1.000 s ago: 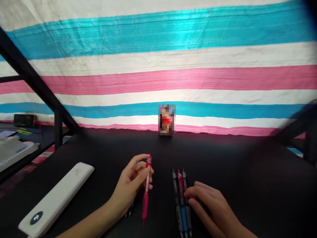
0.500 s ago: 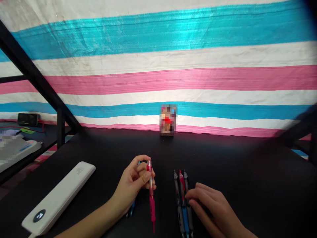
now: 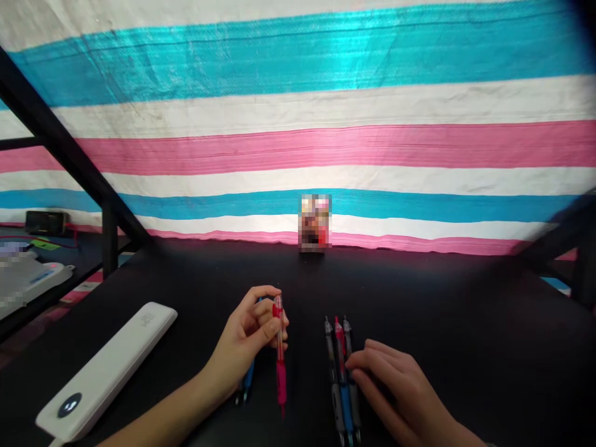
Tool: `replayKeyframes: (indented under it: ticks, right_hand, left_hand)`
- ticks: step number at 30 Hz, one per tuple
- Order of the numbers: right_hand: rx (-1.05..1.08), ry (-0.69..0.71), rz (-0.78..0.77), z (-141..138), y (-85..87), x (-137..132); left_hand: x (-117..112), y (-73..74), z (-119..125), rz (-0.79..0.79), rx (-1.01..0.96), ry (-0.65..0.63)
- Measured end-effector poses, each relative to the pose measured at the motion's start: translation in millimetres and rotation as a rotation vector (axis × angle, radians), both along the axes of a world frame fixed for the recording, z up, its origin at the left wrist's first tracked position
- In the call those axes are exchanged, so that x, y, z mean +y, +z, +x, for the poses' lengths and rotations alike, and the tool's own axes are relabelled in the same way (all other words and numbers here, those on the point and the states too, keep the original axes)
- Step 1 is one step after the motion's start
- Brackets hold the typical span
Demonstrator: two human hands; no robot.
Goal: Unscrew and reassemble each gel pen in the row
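Observation:
My left hand [image 3: 261,326] pinches a pink pen [image 3: 281,379] upright between thumb and fingers, its clear barrel up and pink tip down. Behind that hand, a blue pen [image 3: 249,375] lies on the black table, partly hidden, with another pen tip beside it. To the right lie three pens side by side: a grey-gripped pen [image 3: 336,397], a red-topped pen with a blue grip [image 3: 344,397], and a second grey-gripped pen [image 3: 354,403]. My right hand [image 3: 395,379] has its closed fingertips on this last pen's barrel, covering part of it.
A white power bank [image 3: 109,366] with a lit round display lies at the left on the black table [image 3: 419,298]. A small blurred box [image 3: 315,223] stands at the back against a striped sheet [image 3: 326,143]. Black frame bars [image 3: 74,143] slope at the left side.
The pink pen and left hand are slightly higher and further left in the picture. The whole view has shifted a little. My right hand stays at the three pens.

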State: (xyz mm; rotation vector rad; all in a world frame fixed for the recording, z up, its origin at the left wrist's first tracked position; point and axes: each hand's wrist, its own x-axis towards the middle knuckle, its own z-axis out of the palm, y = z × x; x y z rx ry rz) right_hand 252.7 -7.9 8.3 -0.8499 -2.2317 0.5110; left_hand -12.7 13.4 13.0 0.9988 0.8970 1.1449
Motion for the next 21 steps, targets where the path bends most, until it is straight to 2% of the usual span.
replayKeyframes:
  ticks: [13, 21]
  right_hand:
    - [-0.016, 0.031, -0.043, 3, -7.9, 1]
    - [-0.011, 0.027, -0.011, 2, -8.0, 2]
  left_hand:
    - [11, 11.1, -9, 0.026, 0.080, 0.101]
    - [18, 8.8, -11, 0.055, 0.225, 0.075]
